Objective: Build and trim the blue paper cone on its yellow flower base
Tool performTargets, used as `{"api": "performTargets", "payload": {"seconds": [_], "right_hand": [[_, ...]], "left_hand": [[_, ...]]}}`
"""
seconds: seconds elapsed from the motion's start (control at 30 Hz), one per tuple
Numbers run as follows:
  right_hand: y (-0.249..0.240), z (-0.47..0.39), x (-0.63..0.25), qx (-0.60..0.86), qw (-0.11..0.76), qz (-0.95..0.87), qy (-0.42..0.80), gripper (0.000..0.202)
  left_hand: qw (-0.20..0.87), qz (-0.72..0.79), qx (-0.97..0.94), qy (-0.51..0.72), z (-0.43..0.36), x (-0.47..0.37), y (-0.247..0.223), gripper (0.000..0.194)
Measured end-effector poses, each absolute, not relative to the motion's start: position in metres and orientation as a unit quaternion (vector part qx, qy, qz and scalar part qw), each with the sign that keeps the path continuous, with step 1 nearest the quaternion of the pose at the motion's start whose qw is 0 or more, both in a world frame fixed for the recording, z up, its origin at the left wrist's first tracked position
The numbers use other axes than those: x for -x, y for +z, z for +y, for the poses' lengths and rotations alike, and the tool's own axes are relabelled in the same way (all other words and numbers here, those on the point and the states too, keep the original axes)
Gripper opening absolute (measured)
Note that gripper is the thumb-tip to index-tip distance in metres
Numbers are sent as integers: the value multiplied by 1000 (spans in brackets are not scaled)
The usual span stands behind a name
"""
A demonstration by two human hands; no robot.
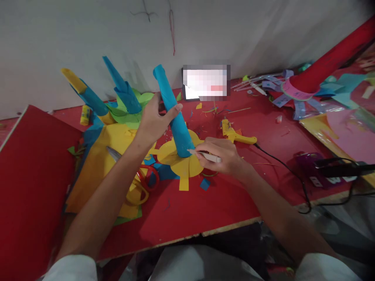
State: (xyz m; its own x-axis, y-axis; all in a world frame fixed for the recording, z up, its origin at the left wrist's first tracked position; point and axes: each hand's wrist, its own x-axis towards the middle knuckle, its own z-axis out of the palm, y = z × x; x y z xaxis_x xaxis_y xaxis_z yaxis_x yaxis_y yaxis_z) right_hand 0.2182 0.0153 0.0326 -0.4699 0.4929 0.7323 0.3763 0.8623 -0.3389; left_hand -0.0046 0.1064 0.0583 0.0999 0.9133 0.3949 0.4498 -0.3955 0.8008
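My left hand (159, 119) is wrapped round the upper middle of a blue paper tube (178, 127), which leans a little to the left. The tube's wide lower end stands on a yellow paper flower (187, 170) with rounded petals and tabs. Between its fingers my right hand (219, 156) grips a pale pen-like tool (209, 156), whose tip is at the tube's base. What kind of tool it is I cannot tell. A small blue paper square (205, 184) lies just in front of the flower.
Scissors (149, 177) lie on yellow paper sheets (96, 168) at left, near two blue paper cones (129, 99). A yellow glue gun (240, 137) with a black cord lies right. Behind stands a lit screen (205, 84). A red cone (328, 58) is at back right.
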Motion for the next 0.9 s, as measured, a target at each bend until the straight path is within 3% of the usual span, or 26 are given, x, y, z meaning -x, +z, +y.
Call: {"api": "performTargets", "payload": {"seconds": [0.9], "right_hand": [[30, 14, -219, 258, 422, -865, 86, 7]], "left_hand": [[242, 488, -707, 452, 108, 6, 55, 30]]}}
